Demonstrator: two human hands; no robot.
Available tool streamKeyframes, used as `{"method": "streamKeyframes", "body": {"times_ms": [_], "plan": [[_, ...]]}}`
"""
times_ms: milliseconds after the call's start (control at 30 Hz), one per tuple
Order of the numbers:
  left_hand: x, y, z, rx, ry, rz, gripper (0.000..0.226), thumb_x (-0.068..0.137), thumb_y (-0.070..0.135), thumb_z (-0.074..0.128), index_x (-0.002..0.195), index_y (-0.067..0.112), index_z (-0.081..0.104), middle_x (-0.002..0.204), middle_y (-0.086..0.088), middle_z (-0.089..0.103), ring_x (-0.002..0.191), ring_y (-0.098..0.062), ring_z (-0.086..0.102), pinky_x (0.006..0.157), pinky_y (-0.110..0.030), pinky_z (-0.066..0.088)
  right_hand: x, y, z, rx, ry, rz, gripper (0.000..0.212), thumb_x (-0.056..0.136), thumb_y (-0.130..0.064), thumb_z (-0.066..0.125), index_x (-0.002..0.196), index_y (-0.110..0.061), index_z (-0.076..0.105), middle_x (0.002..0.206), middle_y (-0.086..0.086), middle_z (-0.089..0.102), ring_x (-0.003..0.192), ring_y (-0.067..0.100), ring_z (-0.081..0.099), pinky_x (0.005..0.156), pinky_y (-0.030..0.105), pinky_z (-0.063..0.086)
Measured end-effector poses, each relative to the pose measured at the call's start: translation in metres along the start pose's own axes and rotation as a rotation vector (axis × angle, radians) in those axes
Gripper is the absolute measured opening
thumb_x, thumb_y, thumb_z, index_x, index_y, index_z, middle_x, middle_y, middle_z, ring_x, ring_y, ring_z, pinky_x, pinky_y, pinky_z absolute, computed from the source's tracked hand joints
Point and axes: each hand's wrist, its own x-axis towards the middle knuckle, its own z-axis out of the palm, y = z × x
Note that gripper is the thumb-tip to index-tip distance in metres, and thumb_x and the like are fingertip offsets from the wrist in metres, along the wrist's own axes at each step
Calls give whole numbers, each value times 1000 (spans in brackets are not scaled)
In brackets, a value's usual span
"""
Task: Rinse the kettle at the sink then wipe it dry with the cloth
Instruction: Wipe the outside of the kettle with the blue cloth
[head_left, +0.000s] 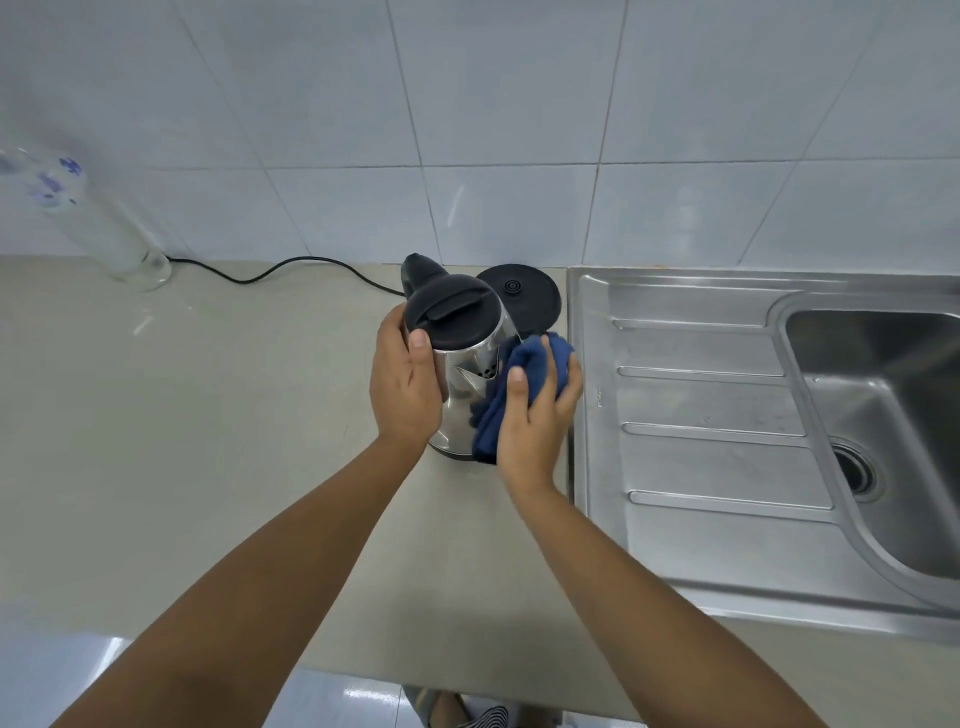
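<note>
Table (156, 441) of pale stone runs along a tiled wall, with a stainless sink (727, 545) and ribbed drainboard set into its right side. Near the sink's left edge stands the steel electric kettle (467, 379), black lid shut, just in front of its round black base (524, 296), whose cord (291, 267) trails left. The left hand (405, 384) wraps the kettle's body in a firm grip. The right hand (540, 415) holds a bunched dark blue cloth (514, 395) against the kettle's right side.
</note>
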Motion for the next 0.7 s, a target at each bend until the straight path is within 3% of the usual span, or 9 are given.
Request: {"method": "streamKeyframes", "body": {"times_ms": [67, 133, 267, 400, 533, 600, 700], "plan": [[-1, 2, -1, 1, -7, 5, 57, 97, 63, 18, 135, 27, 42, 99, -27, 64, 90, -41, 63, 78, -54, 52, 15, -2, 0, -55, -33, -25, 58, 95, -52, 46, 147, -30, 35, 157, -4, 22, 140, 19, 31, 111, 46, 36], [-1, 4, -2, -23, -31, 9, 57, 98, 62, 19, 135, 25, 42, 98, -31, 62, 89, -45, 62, 78, -56, 52, 19, -3, 0, -73, -47, -12, 66, 93, -59, 44, 149, -23, 33, 156, -7, 24, 138, 16, 34, 109, 43, 39], [-1, 3, -1, -74, -61, 16, 55, 99, 60, 22, 135, 24, 42, 99, -34, 60, 89, -51, 59, 77, -59, 50, -13, 16, -10, -149, -91, -35, 67, 91, -60, 44, 149, -29, 29, 158, -2, 21, 142, 18, 29, 113, 23, 29], [-4, 7, -3, -71, -68, 17, 56, 98, 62, 20, 136, 26, 40, 102, -30, 62, 93, -44, 61, 81, -56, 51, -28, 32, -24, -278, -151, -49, 60, 94, -43, 54, 149, -25, 37, 156, 4, 24, 140, 22, 32, 112, 41, 36], [-14, 18, -4, -105, -51, 2, 58, 98, 60, 23, 137, 21, 42, 123, -14, 60, 113, -31, 58, 94, -53, 47, -7, 14, -44, -452, -69, -106, 53, 93, -40, 59, 144, -34, 45, 156, 2, 30, 129, 25, 42, 107, 41, 40], [-21, 20, -2, -105, -31, -15, 70, 96, 63, 24, 141, 12, 41, 137, -9, 52, 127, -25, 49, 102, -49, 42, 6, 6, -57, -627, -50, -165, 50, 94, -39, 58, 142, -34, 48, 155, 6, 32, 120, 31, 46, 102, 42, 39], [-22, 19, -4, -117, -52, -49, 78, 93, 68, 25, 142, 9, 38, 137, -15, 51, 129, -31, 48, 104, -52, 41, 24, 3, -78, -994, -144, -187, 49, 97, -44, 49, 145, -39, 41, 158, 6, 27, 114, 32, 47, 96, 42, 38]]}}
